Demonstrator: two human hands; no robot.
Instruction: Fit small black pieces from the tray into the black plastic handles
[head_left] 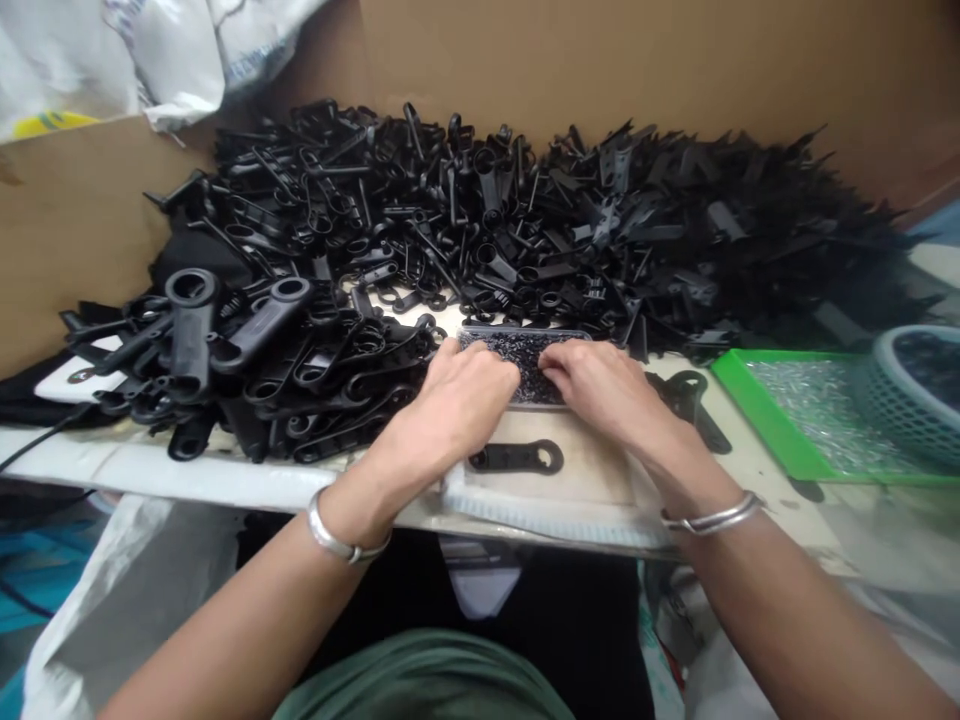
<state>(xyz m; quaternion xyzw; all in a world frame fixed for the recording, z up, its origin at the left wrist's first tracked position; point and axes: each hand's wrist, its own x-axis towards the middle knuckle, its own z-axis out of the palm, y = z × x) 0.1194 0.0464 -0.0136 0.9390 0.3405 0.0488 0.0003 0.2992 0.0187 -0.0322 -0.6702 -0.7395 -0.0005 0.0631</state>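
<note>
A shallow tray (pixel 525 405) full of tiny dark pieces (pixel 529 362) lies in front of me on the table. My left hand (pixel 474 392) is over its left end with the fingers curled; whatever they hold is hidden. At the tray's right side, my right hand (pixel 600 382) has thumb and fingertips pinched together down at the pieces, and I cannot make out what is between them. Just below the tray, a flat black plastic part (pixel 517 457) with a ring-shaped end lies on a pale board (pixel 585 480), touched by neither set of fingertips.
Black plastic parts (pixel 491 190) form a large heap along the cardboard wall (pixel 637 70). A nearer pile (pixel 255 360) stands at left. On the right are a black part (pixel 694 405), a green tray (pixel 765 420) of small clear pieces and a grey-blue basket (pixel 915 400).
</note>
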